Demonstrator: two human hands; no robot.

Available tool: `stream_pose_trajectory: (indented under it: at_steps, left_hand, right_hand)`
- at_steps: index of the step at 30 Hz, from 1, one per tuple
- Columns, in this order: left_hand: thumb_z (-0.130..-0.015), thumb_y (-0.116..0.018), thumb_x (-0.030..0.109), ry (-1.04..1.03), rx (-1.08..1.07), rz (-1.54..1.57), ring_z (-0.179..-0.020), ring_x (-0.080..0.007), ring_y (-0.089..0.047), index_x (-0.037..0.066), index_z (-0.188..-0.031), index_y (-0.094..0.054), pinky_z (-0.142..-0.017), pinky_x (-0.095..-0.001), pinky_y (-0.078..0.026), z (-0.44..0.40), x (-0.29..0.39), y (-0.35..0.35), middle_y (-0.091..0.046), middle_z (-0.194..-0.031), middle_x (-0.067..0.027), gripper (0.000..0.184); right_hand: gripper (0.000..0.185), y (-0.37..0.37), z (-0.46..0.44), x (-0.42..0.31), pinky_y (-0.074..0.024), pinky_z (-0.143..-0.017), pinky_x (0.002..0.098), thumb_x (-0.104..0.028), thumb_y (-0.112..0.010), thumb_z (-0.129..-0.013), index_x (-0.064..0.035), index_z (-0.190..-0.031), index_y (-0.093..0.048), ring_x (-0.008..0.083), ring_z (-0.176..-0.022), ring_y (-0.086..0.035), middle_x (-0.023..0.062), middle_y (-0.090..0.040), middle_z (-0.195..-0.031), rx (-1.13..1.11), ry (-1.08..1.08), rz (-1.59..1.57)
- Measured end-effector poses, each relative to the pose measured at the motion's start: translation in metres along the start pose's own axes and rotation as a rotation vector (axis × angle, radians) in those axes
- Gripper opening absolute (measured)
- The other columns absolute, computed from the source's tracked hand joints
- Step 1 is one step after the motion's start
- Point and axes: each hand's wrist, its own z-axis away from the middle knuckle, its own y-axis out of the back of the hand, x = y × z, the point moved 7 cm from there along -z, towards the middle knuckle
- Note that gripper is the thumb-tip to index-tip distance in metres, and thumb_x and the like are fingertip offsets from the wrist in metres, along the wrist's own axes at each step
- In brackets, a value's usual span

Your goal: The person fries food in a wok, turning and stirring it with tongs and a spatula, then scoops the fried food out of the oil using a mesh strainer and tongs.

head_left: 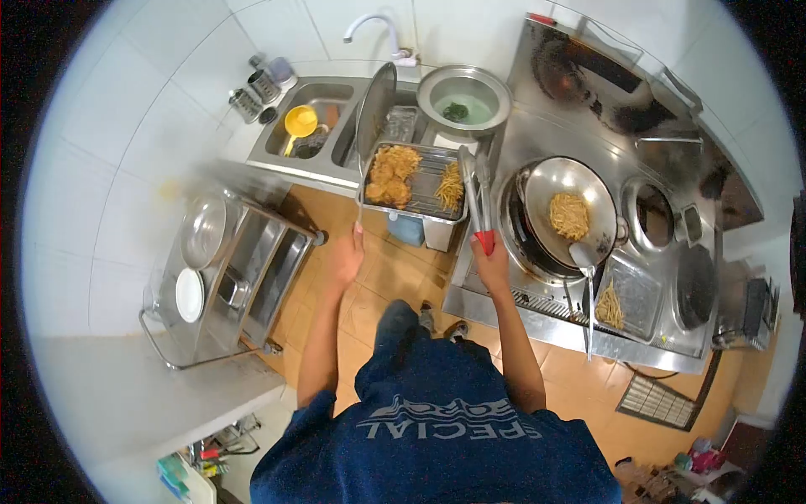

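My left hand (pixel 346 259) is closed round the end of a thin handle. It belongs to a large round skimmer (pixel 377 105), upright and nearly edge-on beside the tray. My right hand (pixel 489 260) grips the red end of metal tongs (pixel 473 197), whose arms point away from me past the tray's right side. Between the two tools lies a metal tray with a wire rack (pixel 426 172). Golden fried pieces (pixel 391 178) fill its left part, and thin fried strips (pixel 449 186) lie at its right. More fried strips (pixel 570 215) sit in the wok (pixel 588 181).
On the stove a ladle (pixel 585 260) leans on the wok's rim. Pale strips (pixel 609 304) lie in a steel tray (pixel 642 290) nearby. A metal pot (pixel 426 88) holds water with something green. A yellow dipper (pixel 300 121) rests in the sink (pixel 270 147). Left stands a trolley (pixel 252 252).
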Motion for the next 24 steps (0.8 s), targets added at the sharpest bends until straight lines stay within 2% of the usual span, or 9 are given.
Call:
stream_pose_trajectory:
  at_steps: [2,5,12,13,14,16,18,20,24]
  left_hand:
    - [-0.103,-0.035,0.043,-0.073,0.089,-0.299,-0.081,-0.045,-0.066,0.003,-0.098,-0.059,-0.071,-0.0578,-0.049,-0.025,-0.014,0.02,-0.067,-0.083,-0.0267,0.046]
    - [-0.101,-0.04,0.044,-0.031,0.075,-0.371,-0.081,-0.045,-0.066,0.003,-0.097,-0.058,-0.071,-0.0577,-0.049,-0.062,-0.043,0.028,-0.067,-0.086,-0.0288,0.045]
    - [-0.097,-0.048,0.045,-0.02,0.027,-0.281,-0.084,-0.0457,-0.066,0.002,-0.104,-0.056,-0.074,-0.0554,-0.052,-0.165,-0.137,-0.005,-0.068,-0.089,-0.0266,0.044]
    - [-0.095,-0.054,0.043,-0.018,0.011,-0.237,-0.085,-0.0456,-0.066,0.002,-0.106,-0.055,-0.075,-0.0551,-0.052,-0.183,-0.152,-0.011,-0.067,-0.09,-0.0268,0.042]
    - [-0.095,-0.054,0.043,-0.029,0.018,-0.229,-0.085,-0.0456,-0.066,0.002,-0.106,-0.055,-0.075,-0.0551,-0.052,-0.2,-0.162,-0.008,-0.067,-0.09,-0.0268,0.042]
    - [-0.087,-0.067,0.031,-0.141,0.027,-0.188,-0.081,-0.0463,-0.065,0.005,-0.11,-0.052,-0.072,-0.057,-0.051,-0.215,-0.177,-0.007,-0.066,-0.086,-0.0262,0.037]
    - [-0.083,-0.071,0.027,-0.149,0.029,-0.138,-0.082,-0.046,-0.065,0.006,-0.111,-0.053,-0.072,-0.0564,-0.051,-0.232,-0.192,-0.008,-0.066,-0.087,-0.0255,0.039]
    - [-0.08,-0.074,0.023,-0.162,0.025,-0.1,-0.083,-0.0457,-0.064,0.007,-0.113,-0.054,-0.072,-0.0558,-0.051,-0.255,-0.2,-0.004,-0.066,-0.089,-0.0249,0.042]
    - [-0.08,-0.074,0.022,-0.156,-0.101,-0.097,-0.088,-0.0448,-0.064,0.008,-0.116,-0.055,-0.074,-0.0541,-0.052,-0.28,-0.204,-0.002,-0.067,-0.09,-0.0244,0.043]
  right_hand:
    - [0.034,-0.004,-0.006,-0.002,-0.0471,-0.068,0.0369,-0.034,-0.068,-0.091,-0.0023,-0.097,-0.057,0.0214,-0.07,-0.057,0.0098,-0.06,-0.076,0.003,0.006,-0.021]
    - [0.035,-0.013,-0.02,-0.015,-0.0469,-0.071,0.0385,-0.035,-0.068,-0.091,-0.0022,-0.101,-0.057,0.0225,-0.072,-0.057,0.0101,-0.06,-0.077,-0.071,-0.08,-0.074]
    - [0.046,-0.083,-0.082,-0.115,-0.0493,-0.077,0.0385,-0.034,-0.067,-0.09,0.0003,-0.118,-0.056,0.0272,-0.08,-0.063,0.0182,-0.066,-0.089,0.038,0.125,0.059]
    - [0.051,-0.103,-0.096,-0.123,-0.0495,-0.069,0.037,-0.033,-0.067,-0.092,0.004,-0.124,-0.054,0.0218,-0.071,-0.061,0.0102,-0.066,-0.086,0.04,0.163,0.123]
    - [0.051,-0.124,-0.117,-0.131,-0.0495,-0.069,0.037,-0.033,-0.067,-0.092,0.004,-0.124,-0.054,0.0218,-0.071,-0.061,0.0102,-0.066,-0.086,0.051,0.173,0.127]
    - [0.051,-0.172,-0.151,-0.153,-0.0487,-0.067,0.0389,-0.034,-0.067,-0.092,0.0034,-0.123,-0.054,0.0254,-0.071,-0.062,0.0144,-0.065,-0.081,-0.099,0.179,0.268]
    - [0.05,-0.209,-0.193,-0.175,-0.0478,-0.066,0.045,-0.035,-0.067,-0.09,0.0018,-0.12,-0.053,0.0383,-0.073,-0.063,0.0196,-0.062,-0.078,-0.053,0.293,0.376]
    - [0.054,-0.246,-0.234,-0.198,-0.0501,-0.07,0.0484,-0.04,-0.063,-0.091,0.0015,-0.123,-0.051,0.0425,-0.078,-0.065,0.0239,-0.065,-0.082,-0.117,0.282,0.412]
    - [0.06,-0.309,-0.294,-0.142,-0.0517,-0.076,0.0514,-0.045,-0.058,-0.092,0.0026,-0.128,-0.047,0.0458,-0.083,-0.066,0.0273,-0.066,-0.086,-0.113,0.364,0.662]
